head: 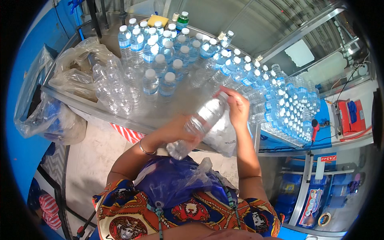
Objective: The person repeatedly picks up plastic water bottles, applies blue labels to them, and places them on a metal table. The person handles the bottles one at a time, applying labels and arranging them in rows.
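Note:
A clear plastic water bottle [207, 115] is held tilted in front of me above the counter's near edge. My left hand [180, 129] grips its lower body, and my right hand [238, 105] has its fingers around the white cap at the upper end. Both hands and the bottle are slightly blurred. Beyond the bottle, many capped bottles with blue labels [150, 82] stand on the stainless steel counter [141, 115]. Bottles without visible labels [115, 87] are grouped at the left. Below my right hand is a clear plastic bag of white pieces [223, 138], probably caps.
An open clear plastic bag [72, 81] lies on the counter's left end. Dense rows of bottles [288, 111] fill the right side, near a red heat gun or dryer [315, 129] with a cable. A yellow sponge [157, 21] lies at the back. A filled plastic bag [60, 120] hangs at the left.

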`<state>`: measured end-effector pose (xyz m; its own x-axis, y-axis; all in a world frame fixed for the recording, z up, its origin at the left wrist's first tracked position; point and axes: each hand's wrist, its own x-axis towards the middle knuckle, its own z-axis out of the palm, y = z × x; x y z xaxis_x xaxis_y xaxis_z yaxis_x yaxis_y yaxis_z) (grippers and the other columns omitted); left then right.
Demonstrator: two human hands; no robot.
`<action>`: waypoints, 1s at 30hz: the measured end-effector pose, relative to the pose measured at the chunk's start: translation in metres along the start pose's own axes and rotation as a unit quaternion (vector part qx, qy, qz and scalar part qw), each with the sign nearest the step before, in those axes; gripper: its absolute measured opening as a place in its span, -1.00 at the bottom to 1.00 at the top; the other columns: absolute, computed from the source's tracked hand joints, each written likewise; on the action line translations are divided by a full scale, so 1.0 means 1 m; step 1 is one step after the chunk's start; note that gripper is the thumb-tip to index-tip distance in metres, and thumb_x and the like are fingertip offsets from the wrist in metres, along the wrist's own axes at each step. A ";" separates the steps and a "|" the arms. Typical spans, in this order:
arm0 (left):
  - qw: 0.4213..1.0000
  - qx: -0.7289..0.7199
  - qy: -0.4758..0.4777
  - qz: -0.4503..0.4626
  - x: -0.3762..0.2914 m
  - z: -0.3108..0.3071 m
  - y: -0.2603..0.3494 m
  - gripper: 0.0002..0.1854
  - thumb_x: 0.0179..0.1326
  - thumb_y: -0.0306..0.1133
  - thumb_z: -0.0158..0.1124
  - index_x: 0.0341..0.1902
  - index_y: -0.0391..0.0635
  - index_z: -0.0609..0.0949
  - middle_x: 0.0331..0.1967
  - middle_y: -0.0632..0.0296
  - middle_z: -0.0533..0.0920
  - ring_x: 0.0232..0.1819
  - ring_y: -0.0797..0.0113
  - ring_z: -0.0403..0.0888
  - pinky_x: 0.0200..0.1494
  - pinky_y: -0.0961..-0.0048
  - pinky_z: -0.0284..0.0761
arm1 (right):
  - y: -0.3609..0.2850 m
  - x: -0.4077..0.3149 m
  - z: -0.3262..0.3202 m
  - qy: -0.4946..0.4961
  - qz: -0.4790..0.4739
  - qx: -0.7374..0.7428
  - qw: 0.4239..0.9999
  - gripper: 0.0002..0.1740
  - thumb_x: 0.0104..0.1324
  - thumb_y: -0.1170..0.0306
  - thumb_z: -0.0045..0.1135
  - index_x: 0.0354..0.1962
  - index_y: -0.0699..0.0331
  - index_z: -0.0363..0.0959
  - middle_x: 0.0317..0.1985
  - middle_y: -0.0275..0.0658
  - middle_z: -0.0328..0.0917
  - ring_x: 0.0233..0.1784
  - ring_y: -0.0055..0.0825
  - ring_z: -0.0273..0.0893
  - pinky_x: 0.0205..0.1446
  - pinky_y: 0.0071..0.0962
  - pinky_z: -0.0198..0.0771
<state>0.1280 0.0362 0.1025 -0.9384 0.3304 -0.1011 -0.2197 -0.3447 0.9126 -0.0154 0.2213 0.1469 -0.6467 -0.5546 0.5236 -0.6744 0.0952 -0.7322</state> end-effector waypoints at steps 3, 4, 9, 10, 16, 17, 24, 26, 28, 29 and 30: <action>0.928 -0.254 -0.259 -0.083 0.000 0.011 -0.001 -0.15 -0.18 -0.19 0.56 0.23 -0.23 0.40 -0.23 0.04 0.65 -0.30 0.32 0.69 -0.20 0.42 0.64 | -0.009 0.001 -0.031 -0.016 -0.172 -0.003 0.985 -0.58 0.39 0.16 -0.02 -0.36 0.40 0.54 -0.43 -0.12 0.59 -0.41 -0.28 0.55 -0.30 -0.39 0.43; 0.934 -0.218 -0.270 -0.083 0.005 0.015 0.000 -0.15 -0.16 -0.18 0.54 0.23 -0.26 0.40 -0.22 0.02 0.65 -0.24 0.34 0.69 -0.17 0.41 0.61 | -0.009 0.004 -0.041 -0.037 -0.207 -0.018 0.978 -0.58 0.39 0.16 -0.02 -0.40 0.39 0.53 -0.47 -0.12 0.57 -0.44 -0.25 0.54 -0.33 -0.37 0.42; 0.926 0.349 0.026 0.141 0.030 0.031 -0.004 -0.17 -0.15 -0.25 0.51 0.23 -0.32 0.37 -0.18 -0.11 0.63 -0.17 0.04 0.66 -0.12 0.22 0.56 | 0.007 -0.005 -0.059 -0.114 0.007 -0.133 0.984 -0.60 0.43 0.27 -0.15 -0.48 0.40 0.43 -0.56 0.01 0.44 -0.57 -0.15 0.39 -0.39 -0.30 0.31; 0.865 0.468 0.096 0.154 0.034 0.034 -0.007 -0.16 -0.15 -0.25 0.50 0.24 -0.30 0.36 -0.15 -0.11 0.61 -0.13 0.01 0.64 -0.08 0.20 0.54 | 0.017 -0.004 -0.058 -0.143 0.079 -0.169 0.972 -0.68 0.44 0.34 -0.18 -0.40 0.40 0.39 -0.56 0.02 0.38 -0.55 -0.17 0.30 -0.38 -0.30 0.26; 0.778 0.571 0.243 0.094 0.071 0.035 -0.046 -0.15 -0.03 -0.22 0.47 0.32 -0.26 0.28 0.00 -0.11 0.55 0.04 -0.07 0.55 0.06 0.15 0.46 | 0.078 -0.026 -0.061 -0.047 0.183 0.034 0.981 -0.71 0.46 0.28 -0.14 -0.28 0.30 0.47 -0.59 -0.12 0.31 -0.52 -0.30 0.26 -0.35 -0.37 0.27; 0.810 0.517 0.256 0.104 0.080 0.029 -0.055 -0.15 0.00 -0.20 0.46 0.33 -0.25 0.27 0.01 -0.10 0.55 0.06 -0.07 0.54 0.08 0.14 0.44 | 0.090 -0.034 -0.069 -0.018 0.193 0.141 0.971 -0.72 0.46 0.27 -0.12 -0.27 0.27 0.49 -0.58 -0.14 0.32 -0.52 -0.32 0.27 -0.36 -0.37 0.27; 0.820 0.369 0.357 0.254 0.155 -0.036 -0.117 -0.06 0.12 0.00 0.41 0.37 -0.36 0.19 0.21 -0.20 0.40 0.28 -0.12 0.35 0.31 0.10 0.25 | 0.172 -0.171 -0.153 -0.041 0.205 -0.421 0.883 -0.67 0.18 0.45 0.29 -0.06 0.12 0.61 -0.35 -0.05 0.47 -0.37 -0.20 0.49 -0.24 -0.29 0.42; 0.800 0.401 0.370 0.248 0.164 -0.045 -0.133 -0.01 0.12 0.05 0.39 0.38 -0.42 0.16 0.28 -0.26 0.33 0.34 -0.16 0.28 0.36 0.10 0.20 | 0.194 -0.202 -0.159 -0.018 0.166 -0.365 0.916 -0.67 0.17 0.47 0.29 -0.06 0.10 0.64 -0.30 -0.06 0.47 -0.27 -0.16 0.48 -0.16 -0.25 0.39; 0.796 0.409 0.370 0.248 0.168 -0.047 -0.145 0.03 0.13 0.09 0.37 0.37 -0.47 0.14 0.33 -0.32 0.26 0.38 -0.21 0.22 0.39 0.10 0.17 | 0.212 -0.221 -0.155 0.034 0.198 -0.303 0.932 -0.66 0.15 0.52 0.29 -0.10 0.04 0.68 -0.31 -0.08 0.45 -0.22 -0.20 0.47 -0.12 -0.28 0.38; 0.799 0.420 0.364 0.230 0.169 -0.046 -0.147 0.03 0.13 0.09 0.37 0.38 -0.47 0.13 0.34 -0.33 0.24 0.39 -0.21 0.21 0.39 0.10 0.16 | 0.218 -0.226 -0.153 0.053 0.199 -0.305 0.930 -0.67 0.15 0.52 0.29 -0.11 0.05 0.69 -0.32 -0.10 0.45 -0.22 -0.21 0.46 -0.12 -0.30 0.38; 0.793 0.432 0.365 0.226 0.167 -0.045 -0.145 0.03 0.13 0.09 0.36 0.38 -0.47 0.12 0.35 -0.33 0.23 0.39 -0.22 0.20 0.39 0.10 0.16 | 0.221 -0.229 -0.150 0.073 0.202 -0.291 0.932 -0.69 0.15 0.51 0.30 -0.13 0.07 0.70 -0.32 -0.11 0.44 -0.23 -0.23 0.46 -0.12 -0.31 0.37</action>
<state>-0.0091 0.1019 -0.0645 -0.8424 -0.3617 0.3995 0.1519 0.5519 0.8199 -0.0699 0.4932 -0.0697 -0.9027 -0.2621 0.3411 -0.4170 0.7280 -0.5441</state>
